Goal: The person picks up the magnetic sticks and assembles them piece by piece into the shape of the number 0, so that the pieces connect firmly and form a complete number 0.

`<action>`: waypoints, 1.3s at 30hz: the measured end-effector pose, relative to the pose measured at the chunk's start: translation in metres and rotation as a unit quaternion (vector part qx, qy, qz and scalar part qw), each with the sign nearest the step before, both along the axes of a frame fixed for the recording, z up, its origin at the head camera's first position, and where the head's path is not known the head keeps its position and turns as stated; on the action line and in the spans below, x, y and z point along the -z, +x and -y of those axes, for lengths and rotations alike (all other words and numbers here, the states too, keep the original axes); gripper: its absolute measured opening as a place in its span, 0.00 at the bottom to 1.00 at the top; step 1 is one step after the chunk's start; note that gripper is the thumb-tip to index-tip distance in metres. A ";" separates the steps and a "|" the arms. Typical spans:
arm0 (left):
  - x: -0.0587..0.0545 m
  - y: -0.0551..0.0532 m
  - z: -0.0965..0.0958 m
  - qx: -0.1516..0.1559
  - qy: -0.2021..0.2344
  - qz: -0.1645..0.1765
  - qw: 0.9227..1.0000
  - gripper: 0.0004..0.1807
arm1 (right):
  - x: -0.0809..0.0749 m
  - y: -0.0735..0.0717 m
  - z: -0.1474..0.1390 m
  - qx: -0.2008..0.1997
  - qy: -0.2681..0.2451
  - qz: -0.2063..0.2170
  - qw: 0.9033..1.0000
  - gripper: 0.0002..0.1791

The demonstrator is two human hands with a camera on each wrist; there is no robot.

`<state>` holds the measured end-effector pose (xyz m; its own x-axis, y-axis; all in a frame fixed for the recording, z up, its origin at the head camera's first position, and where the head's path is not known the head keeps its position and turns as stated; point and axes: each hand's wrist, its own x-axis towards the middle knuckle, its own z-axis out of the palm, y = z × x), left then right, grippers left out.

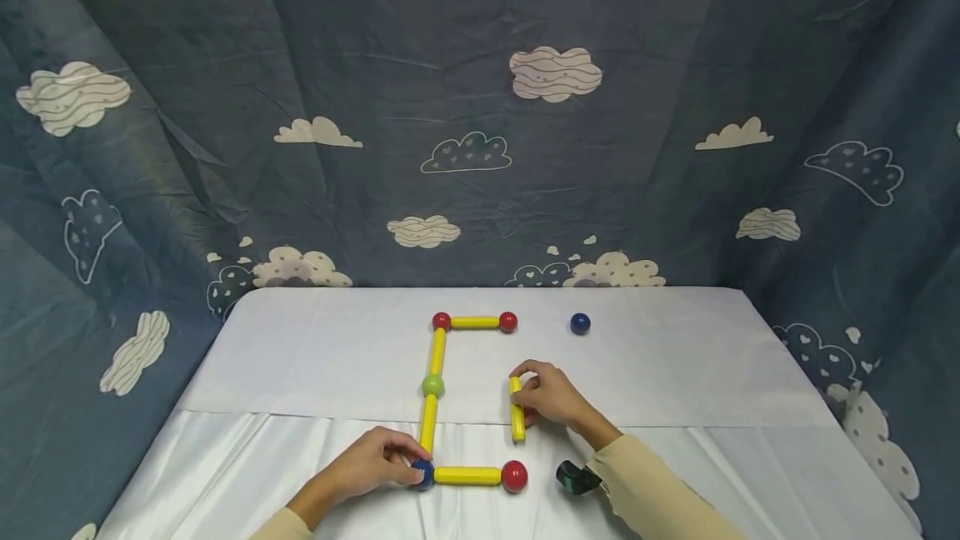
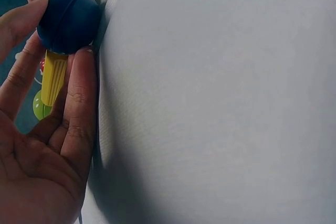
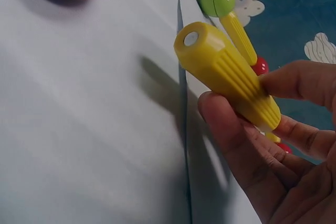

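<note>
My left hand (image 1: 373,467) pinches a dark blue ball (image 2: 71,22) between thumb and fingers, at the near left corner of a chain of rods and balls on the white cloth. From that ball a yellow rod (image 1: 468,476) runs right to a red ball (image 1: 514,477), and another rod (image 1: 428,422) runs away to a green ball (image 1: 432,386). My right hand (image 1: 553,398) holds a loose yellow magnetic rod (image 3: 226,74) by its far part, above the cloth. Its near end, with a round metal disc, points toward the near red ball.
Beyond the green ball, a rod (image 1: 438,352) leads to a red ball (image 1: 442,322), joined by a rod (image 1: 475,322) to another red ball (image 1: 507,322). A separate blue ball (image 1: 581,323) lies at the back right. Behind the table (image 1: 675,357) hangs a cloud-patterned curtain (image 1: 465,190).
</note>
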<state>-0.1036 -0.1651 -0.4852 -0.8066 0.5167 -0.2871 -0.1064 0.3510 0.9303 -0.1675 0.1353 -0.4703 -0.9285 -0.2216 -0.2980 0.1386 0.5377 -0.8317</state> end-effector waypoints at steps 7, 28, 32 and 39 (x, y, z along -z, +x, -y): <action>-0.001 0.000 0.000 0.000 0.000 0.000 1.000 0.13 | 0.000 0.004 0.003 -0.013 -0.014 0.010 1.000 0.18; 0.001 0.000 0.001 0.002 0.004 -0.005 1.000 0.14 | 0.003 0.014 0.001 -0.037 -0.045 0.007 0.998 0.19; 0.000 -0.001 0.001 0.001 0.004 -0.005 1.000 0.14 | 0.003 0.015 -0.001 -0.041 -0.052 0.007 0.998 0.20; 0.000 0.000 0.001 -0.001 0.004 0.000 1.000 0.14 | 0.007 0.016 -0.004 -0.046 -0.056 0.007 0.997 0.20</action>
